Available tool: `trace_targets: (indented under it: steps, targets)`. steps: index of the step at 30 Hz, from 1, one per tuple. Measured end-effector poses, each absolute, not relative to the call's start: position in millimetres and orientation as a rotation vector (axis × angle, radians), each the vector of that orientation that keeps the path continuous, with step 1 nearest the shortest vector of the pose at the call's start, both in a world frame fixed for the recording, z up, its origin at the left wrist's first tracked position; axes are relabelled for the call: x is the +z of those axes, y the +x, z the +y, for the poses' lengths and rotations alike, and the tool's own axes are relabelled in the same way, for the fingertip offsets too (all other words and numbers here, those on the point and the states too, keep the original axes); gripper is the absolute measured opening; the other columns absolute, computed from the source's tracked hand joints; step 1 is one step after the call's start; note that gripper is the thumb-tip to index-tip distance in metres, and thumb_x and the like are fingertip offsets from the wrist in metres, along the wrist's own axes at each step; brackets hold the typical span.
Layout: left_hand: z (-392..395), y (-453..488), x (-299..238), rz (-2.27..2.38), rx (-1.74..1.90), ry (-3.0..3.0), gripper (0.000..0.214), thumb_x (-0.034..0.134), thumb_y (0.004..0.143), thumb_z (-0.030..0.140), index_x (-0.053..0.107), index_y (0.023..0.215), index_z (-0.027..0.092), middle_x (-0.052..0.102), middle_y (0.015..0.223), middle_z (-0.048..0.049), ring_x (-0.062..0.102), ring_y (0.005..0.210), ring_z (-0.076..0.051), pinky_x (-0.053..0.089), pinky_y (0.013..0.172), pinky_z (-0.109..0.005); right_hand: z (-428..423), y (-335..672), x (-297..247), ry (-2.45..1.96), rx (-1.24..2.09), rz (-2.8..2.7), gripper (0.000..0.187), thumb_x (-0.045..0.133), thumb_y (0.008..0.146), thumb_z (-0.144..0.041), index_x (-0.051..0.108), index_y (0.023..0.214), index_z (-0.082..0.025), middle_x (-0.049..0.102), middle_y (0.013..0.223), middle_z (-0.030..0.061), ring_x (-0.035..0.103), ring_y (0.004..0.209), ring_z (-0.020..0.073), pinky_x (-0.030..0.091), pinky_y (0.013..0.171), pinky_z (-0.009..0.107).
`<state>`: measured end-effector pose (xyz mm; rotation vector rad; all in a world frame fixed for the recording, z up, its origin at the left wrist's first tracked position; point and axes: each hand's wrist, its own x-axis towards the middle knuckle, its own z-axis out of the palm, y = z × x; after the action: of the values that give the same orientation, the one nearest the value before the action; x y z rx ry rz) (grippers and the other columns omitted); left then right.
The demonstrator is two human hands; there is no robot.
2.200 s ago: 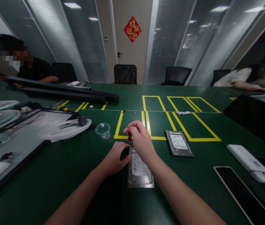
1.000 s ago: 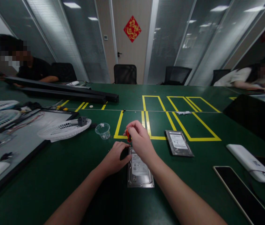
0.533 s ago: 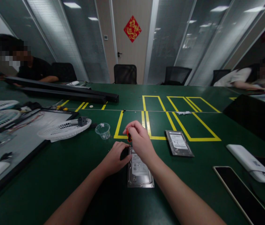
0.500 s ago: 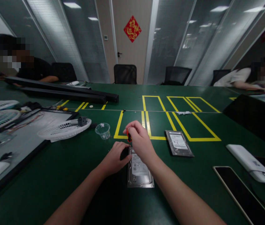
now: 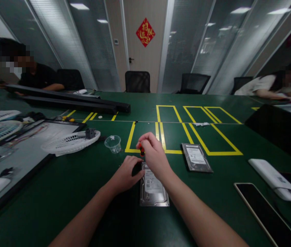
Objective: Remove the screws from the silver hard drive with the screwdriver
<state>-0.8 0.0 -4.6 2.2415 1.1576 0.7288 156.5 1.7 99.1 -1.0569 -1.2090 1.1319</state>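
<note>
A silver hard drive (image 5: 152,188) lies flat on the green table (image 5: 83,192) right in front of me. My right hand (image 5: 155,156) is closed round a small red-and-black screwdriver (image 5: 141,150), held upright over the drive's far left corner. My left hand (image 5: 126,173) rests on the table against the drive's left edge, fingers curled on its far corner. A second hard drive (image 5: 196,157) lies to the right, near the yellow tape boxes (image 5: 186,132).
A clear plastic cup (image 5: 113,143) and a white fan grille (image 5: 70,141) sit to the left, beside a framed board (image 5: 19,147). A white device (image 5: 276,178) and a dark phone (image 5: 266,212) lie on the right. Two other people sit at the far corners.
My right hand's fingers shift slightly round the screwdriver; it stays over the same corner. The left hand and both drives have not moved.
</note>
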Motion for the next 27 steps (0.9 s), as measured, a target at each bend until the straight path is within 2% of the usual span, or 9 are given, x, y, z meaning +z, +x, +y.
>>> trace_targets:
  steps: [6, 12, 16, 27]
  targets:
    - [-1, 0, -3, 1.172, 0.731, 2.245, 0.024, 0.071, 0.094, 0.027, 0.067, 0.117, 0.021, 0.069, 0.121, -0.0106, 0.059, 0.116, -0.031, 0.051, 0.101, -0.047, 1, 157, 101, -1.054, 1.109, -1.232, 0.008, 0.051, 0.09, -0.027, 0.058, 0.087, -0.023, 0.067, 0.078, -0.0015, 0.058, 0.073, 0.0172, 0.043, 0.071, 0.033]
    - [-1, 0, -4, 1.17, 0.75, 2.258, 0.028, 0.072, 0.092, 0.025, 0.067, 0.12, 0.021, 0.07, 0.121, -0.01, 0.06, 0.116, -0.031, 0.052, 0.101, -0.046, 5, 156, 93, -1.028, 1.124, -1.244, 0.015, 0.054, 0.097, -0.037, 0.06, 0.092, -0.023, 0.069, 0.087, 0.0005, 0.06, 0.077, 0.0177, 0.044, 0.071, 0.033]
    - [-1, -1, -6, 1.159, 0.744, 2.258, 0.03, 0.071, 0.093, 0.025, 0.066, 0.122, 0.021, 0.069, 0.123, -0.0107, 0.06, 0.117, -0.031, 0.052, 0.103, -0.048, 6, 155, 89, -1.047, 1.117, -1.231, 0.016, 0.056, 0.096, -0.04, 0.057, 0.092, -0.025, 0.062, 0.081, -0.0015, 0.055, 0.07, 0.0171, 0.042, 0.065, 0.032]
    - [0, -1, -7, 1.155, 0.758, 2.262, 0.029, 0.072, 0.093, 0.024, 0.067, 0.121, 0.021, 0.07, 0.122, -0.0106, 0.06, 0.116, -0.031, 0.052, 0.102, -0.049, 3, 155, 95, -1.032, 1.13, -1.231, 0.008, 0.053, 0.094, -0.032, 0.055, 0.091, -0.024, 0.065, 0.08, -0.0012, 0.055, 0.071, 0.0174, 0.042, 0.068, 0.033]
